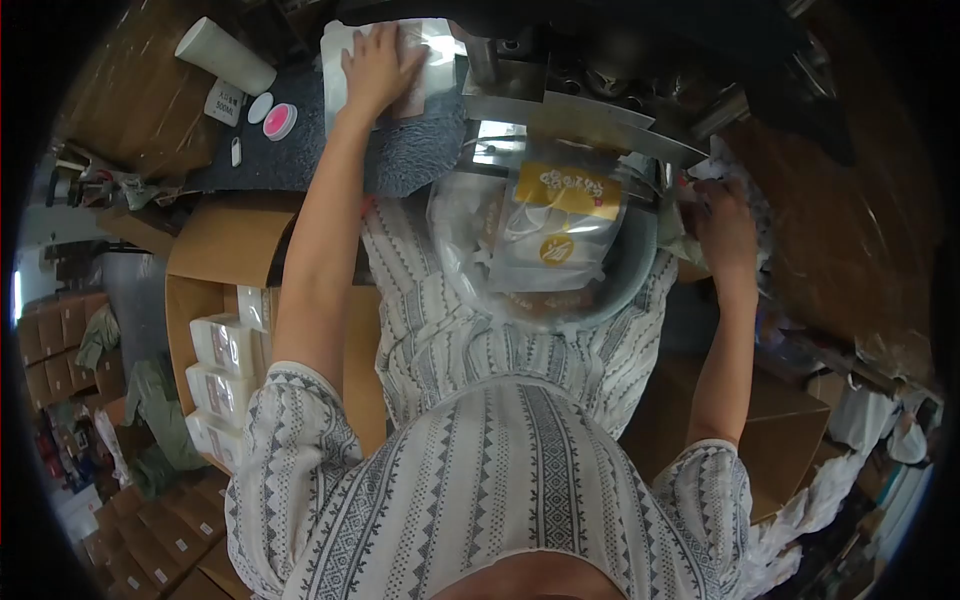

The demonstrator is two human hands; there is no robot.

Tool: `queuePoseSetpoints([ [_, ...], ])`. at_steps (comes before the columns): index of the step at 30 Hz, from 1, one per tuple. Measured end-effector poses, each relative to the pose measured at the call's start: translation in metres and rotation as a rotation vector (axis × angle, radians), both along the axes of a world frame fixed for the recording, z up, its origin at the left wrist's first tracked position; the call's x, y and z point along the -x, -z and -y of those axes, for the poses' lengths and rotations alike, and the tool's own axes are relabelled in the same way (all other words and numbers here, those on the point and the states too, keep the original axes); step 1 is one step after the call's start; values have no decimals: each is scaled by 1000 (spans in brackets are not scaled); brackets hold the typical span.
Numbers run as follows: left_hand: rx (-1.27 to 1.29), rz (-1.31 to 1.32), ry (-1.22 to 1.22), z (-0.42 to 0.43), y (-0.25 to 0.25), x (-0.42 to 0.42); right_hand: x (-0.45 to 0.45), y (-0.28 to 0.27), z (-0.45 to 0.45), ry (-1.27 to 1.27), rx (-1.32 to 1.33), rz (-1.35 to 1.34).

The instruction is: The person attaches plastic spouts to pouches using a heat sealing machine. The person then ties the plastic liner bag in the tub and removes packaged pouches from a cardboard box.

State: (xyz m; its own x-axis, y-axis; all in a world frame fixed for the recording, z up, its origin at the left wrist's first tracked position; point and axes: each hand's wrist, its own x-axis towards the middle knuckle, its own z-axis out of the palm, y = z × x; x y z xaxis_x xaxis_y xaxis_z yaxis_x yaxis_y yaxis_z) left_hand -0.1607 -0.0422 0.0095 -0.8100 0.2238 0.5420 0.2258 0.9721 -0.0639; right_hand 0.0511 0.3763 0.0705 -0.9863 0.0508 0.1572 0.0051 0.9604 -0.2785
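Observation:
My left hand (pixel 378 75) lies with fingers spread on a flat white plastic pouch (pixel 340 72). A dark fuzzy towel (pixel 410 160) is under that pouch. On the other side of the metal machine (pixel 590 115), my right hand (pixel 725 225) has its fingers bent inward beside some pale crumpled plastic (pixel 682 235). What those fingers hold, if anything, I cannot make out. Between my arms, a round basin (pixel 640 265) rests on my lap. It holds clear plastic pouches, the top one a pouch with a yellow printed band (pixel 565 225).
Left of the towel stand a white cup (pixel 225 55), a small labelled box (pixel 223 103) and a round pink-topped container (pixel 280 122). An open carton (pixel 185 290) at my left contains stacked white packs (pixel 222 342). Another cardboard box (pixel 770 430) is at my right.

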Motion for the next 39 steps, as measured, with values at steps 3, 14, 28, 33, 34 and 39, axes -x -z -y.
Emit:
queuePoseSetpoints([
  [3, -159, 79, 9, -16, 33, -22, -2, 1, -8, -37, 42, 80],
  [14, -133, 125, 79, -39, 8, -188, 6, -1, -6, -253, 34, 5],
  [28, -516, 181, 140, -79, -69, -253, -19, -50, 92, -639, 432, -174],
  [33, -542, 495, 437, -90, -57, -255, -21, -53, 91, -673, 567, 47],
  [34, -543, 496, 438, -95, -55, -253, -20, -50, 89, -654, 632, 125],
  [39, -1192, 1256, 190, -124, -48, -220, -15, -37, 64, -349, 632, 23],
])
